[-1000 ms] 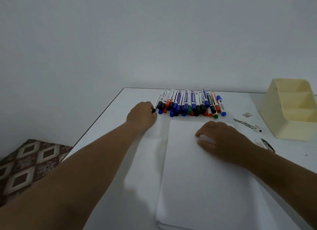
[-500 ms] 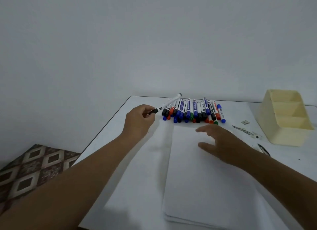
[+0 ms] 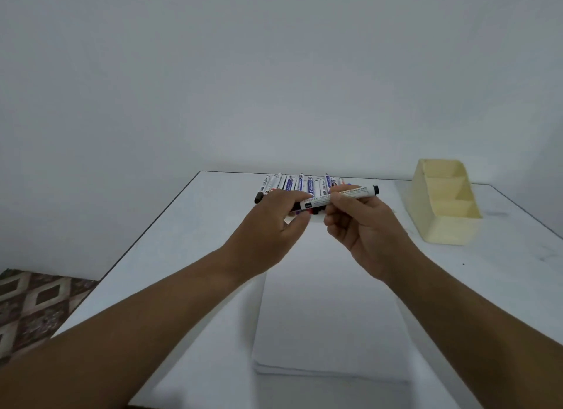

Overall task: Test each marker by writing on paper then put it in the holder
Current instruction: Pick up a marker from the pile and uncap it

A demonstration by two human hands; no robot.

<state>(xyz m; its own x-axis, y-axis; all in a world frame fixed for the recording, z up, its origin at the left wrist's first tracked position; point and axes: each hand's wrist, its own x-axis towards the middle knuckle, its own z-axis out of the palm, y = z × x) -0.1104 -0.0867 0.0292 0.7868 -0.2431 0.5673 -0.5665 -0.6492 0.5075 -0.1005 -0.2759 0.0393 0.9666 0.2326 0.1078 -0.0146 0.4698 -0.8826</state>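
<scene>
Both hands hold one marker [image 3: 338, 196] level above the table [image 3: 189, 225]: the left hand [image 3: 274, 225] has its fingers curled round the cap end, the right hand [image 3: 362, 225] grips the barrel. Behind them more markers [image 3: 292, 184] lie along the far edge, the cream holder [image 3: 441, 201] stands toward the far right corner, and paper [image 3: 329, 317] lies near the front edge

A white desk [image 3: 189, 241] with a thin dark edge is seen running away toward a plain, pale grey wall [image 3: 274, 73]. Faint dark smudges are seen on the desk's right side. At lower left, beyond the desk edge, a floor [image 3: 36, 305] tiled in brown and cream diamond shapes is shown.
</scene>
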